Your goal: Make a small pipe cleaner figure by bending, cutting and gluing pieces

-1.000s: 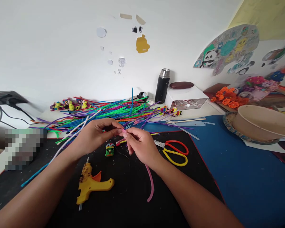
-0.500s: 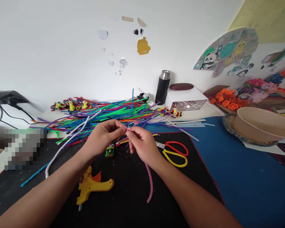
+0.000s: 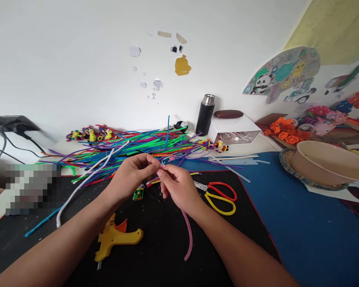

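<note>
My left hand (image 3: 134, 172) and my right hand (image 3: 179, 184) meet over the black mat, thumbs and index fingers pinched together. Out from beneath my right hand trails a pink pipe cleaner (image 3: 189, 239); its other end is at the fingertips, mostly covered by them. Below my left hand lies a small green figure (image 3: 138, 193). A yellow glue gun (image 3: 116, 237) rests near my left forearm. To the right of my right hand are scissors (image 3: 221, 198) with one red and one yellow handle. Thin red and yellow pieces (image 3: 152, 182) lie partly behind the hands.
A heap of coloured pipe cleaners (image 3: 137, 145) spreads along the wall, with white ones (image 3: 86, 187) at the left. Behind stand a black thermos (image 3: 205, 115) and a white box (image 3: 235, 129). A beige bowl (image 3: 326, 163) sits at right. Cables (image 3: 2, 147) hang at far left.
The view has tilted up slightly, so the wall items sit lower in the picture. Both hands stay pinched together, with only a slight shift of the fingers.
</note>
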Demonstrator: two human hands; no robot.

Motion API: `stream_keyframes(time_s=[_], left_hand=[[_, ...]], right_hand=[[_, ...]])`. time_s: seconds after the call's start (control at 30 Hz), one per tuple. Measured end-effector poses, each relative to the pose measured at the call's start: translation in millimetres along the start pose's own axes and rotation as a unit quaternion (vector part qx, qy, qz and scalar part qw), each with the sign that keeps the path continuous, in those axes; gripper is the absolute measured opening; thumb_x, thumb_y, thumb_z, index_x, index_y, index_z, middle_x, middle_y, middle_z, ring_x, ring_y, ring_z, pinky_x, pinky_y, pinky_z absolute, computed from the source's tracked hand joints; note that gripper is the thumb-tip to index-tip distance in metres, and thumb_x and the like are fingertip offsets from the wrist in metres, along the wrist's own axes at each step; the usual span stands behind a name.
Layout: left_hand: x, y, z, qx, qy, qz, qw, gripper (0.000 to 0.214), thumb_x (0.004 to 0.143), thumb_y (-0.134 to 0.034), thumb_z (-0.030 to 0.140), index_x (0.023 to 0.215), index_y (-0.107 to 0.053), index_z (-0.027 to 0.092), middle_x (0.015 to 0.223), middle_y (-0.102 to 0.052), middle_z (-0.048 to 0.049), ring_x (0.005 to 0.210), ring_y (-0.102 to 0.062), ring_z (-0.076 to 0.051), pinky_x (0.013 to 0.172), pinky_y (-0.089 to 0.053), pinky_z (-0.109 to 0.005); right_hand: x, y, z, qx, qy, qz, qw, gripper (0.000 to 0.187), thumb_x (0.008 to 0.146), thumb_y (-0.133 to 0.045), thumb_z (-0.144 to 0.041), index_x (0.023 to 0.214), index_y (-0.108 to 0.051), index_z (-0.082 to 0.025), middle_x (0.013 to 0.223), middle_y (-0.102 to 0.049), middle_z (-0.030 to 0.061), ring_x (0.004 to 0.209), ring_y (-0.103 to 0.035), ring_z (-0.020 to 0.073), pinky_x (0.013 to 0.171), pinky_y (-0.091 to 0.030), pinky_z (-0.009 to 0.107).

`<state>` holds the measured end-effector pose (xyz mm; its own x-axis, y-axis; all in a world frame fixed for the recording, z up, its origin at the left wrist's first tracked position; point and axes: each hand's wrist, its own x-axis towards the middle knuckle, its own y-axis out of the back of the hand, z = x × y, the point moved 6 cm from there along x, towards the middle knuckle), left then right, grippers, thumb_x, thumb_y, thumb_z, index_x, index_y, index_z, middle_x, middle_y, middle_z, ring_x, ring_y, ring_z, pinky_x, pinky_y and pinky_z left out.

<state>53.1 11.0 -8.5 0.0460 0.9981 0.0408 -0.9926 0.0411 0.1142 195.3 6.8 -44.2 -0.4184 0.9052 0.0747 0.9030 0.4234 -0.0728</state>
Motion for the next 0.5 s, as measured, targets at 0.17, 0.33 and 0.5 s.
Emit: stream_keyframes(time_s=[0.17, 0.33, 0.5], left_hand=[[0.1, 3.8, 9.9, 0.029, 0.006, 0.0, 1.0, 0.035, 0.074, -0.087, 0.051, 0.073, -0.073, 0.019, 0.063, -0.061, 0.0002, 0.052, -0.047, -0.012, 0.048, -0.039, -0.022], [0.8, 6.4, 13.2, 0.084, -0.014, -0.001, 0.996, 0.029, 0.074, -0.086, 0.048, 0.075, -0.076, 0.02, 0.066, -0.066, -0.0012, 0.054, -0.051, -0.013, 0.048, -0.041, -0.022], [-0.2, 2.4, 7.4, 0.074, -0.005, -0.022, 0.997, 0.032, 0.078, -0.085, 0.051, 0.08, -0.078, 0.02, 0.07, -0.069, -0.0024, 0.056, -0.055, -0.013, 0.05, -0.044, -0.022]], right_hand=[[0.2, 1.5, -2.7, 0.011, -0.012, -0.004, 1.0, 0.032, 0.099, -0.063, -0.05, 0.102, -0.07, -0.018, 0.064, -0.06, -0.0047, 0.047, -0.058, 0.0109, 0.048, -0.045, 0.023], [2.7, 6.5, -4.4, 0.009, 0.004, 0.019, 1.0, 0.03, 0.098, -0.062, -0.047, 0.101, -0.071, -0.019, 0.066, -0.06, -0.0042, 0.047, -0.058, 0.0106, 0.049, -0.046, 0.023], [2.8, 10.3, -6.9, 0.006, 0.011, 0.033, 0.999, 0.028, 0.098, -0.062, -0.044, 0.091, -0.069, -0.018, 0.057, -0.058, -0.0055, 0.045, -0.057, 0.0113, 0.049, -0.043, 0.024]])
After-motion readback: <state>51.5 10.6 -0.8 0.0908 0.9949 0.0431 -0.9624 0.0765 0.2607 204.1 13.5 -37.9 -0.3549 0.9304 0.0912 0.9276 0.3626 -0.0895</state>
